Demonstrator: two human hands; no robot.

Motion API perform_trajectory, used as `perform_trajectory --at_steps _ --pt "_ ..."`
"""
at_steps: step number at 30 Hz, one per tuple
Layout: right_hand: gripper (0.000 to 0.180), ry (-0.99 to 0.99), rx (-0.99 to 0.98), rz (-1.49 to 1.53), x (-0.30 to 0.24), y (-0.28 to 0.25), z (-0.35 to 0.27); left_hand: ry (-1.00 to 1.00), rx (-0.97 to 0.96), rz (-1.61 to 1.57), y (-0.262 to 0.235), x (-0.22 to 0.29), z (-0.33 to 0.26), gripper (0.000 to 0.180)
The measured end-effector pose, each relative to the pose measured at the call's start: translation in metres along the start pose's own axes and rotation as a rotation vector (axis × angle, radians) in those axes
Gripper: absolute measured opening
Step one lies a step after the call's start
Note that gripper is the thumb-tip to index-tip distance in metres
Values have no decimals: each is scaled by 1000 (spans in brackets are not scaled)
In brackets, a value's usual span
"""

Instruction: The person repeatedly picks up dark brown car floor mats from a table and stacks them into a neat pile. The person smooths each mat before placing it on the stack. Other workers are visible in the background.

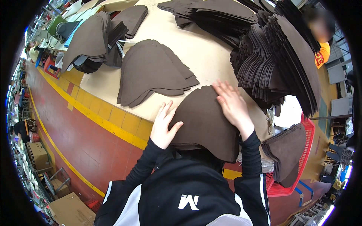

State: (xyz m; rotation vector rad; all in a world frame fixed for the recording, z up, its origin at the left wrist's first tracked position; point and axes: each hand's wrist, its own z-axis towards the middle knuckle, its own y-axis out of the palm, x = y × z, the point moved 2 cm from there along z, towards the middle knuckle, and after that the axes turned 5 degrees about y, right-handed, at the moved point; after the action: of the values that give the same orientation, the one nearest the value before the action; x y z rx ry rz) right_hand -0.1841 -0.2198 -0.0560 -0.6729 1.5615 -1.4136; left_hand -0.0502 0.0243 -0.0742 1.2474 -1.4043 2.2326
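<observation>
A dark brown, curved flat panel [205, 120], cut like a bell and looking like foam or leather, lies at the near edge of the table in front of me. My left hand [165, 126] rests at its left edge, fingers stretched and thumb lying over the panel. Across its upper right edge lies my right hand [232, 103], fingers extended and slightly smeared by motion. Neither hand grips anything. Just beyond, a low stack of similar brown panels [151, 71] lies fanned out. Whether more panels sit under the one at my hands is hidden.
Tall piles of brown panels [260, 56] stand at the right, more panels [217, 17] at the back. Another bundle [88, 39] overhangs the table's left side. A red plastic crate [309, 139] holds panels at the near right. A person in orange [322, 54] is beyond the piles.
</observation>
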Motion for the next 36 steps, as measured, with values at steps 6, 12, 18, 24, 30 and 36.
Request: perform_trajectory --at_steps 6,12,18,24,30,36 --pt "48 104 196 238 19 -24 -52 -203 53 -314 -12 16 -6 33" --pt "53 -1 127 193 7 -35 -100 -220 121 -717 -33 -14 36 37" --pt "63 -75 139 157 -24 -52 -66 -374 -39 -634 -1 -39 36 44" --pt "74 -128 91 -14 -28 -11 -10 -423 -5 -630 5 -38 17 47" --pt "87 -320 -121 52 -63 2 -37 -514 40 -719 7 -38 14 45" --pt "84 -534 -345 251 -91 3 -92 -439 16 -730 8 -45 11 49"
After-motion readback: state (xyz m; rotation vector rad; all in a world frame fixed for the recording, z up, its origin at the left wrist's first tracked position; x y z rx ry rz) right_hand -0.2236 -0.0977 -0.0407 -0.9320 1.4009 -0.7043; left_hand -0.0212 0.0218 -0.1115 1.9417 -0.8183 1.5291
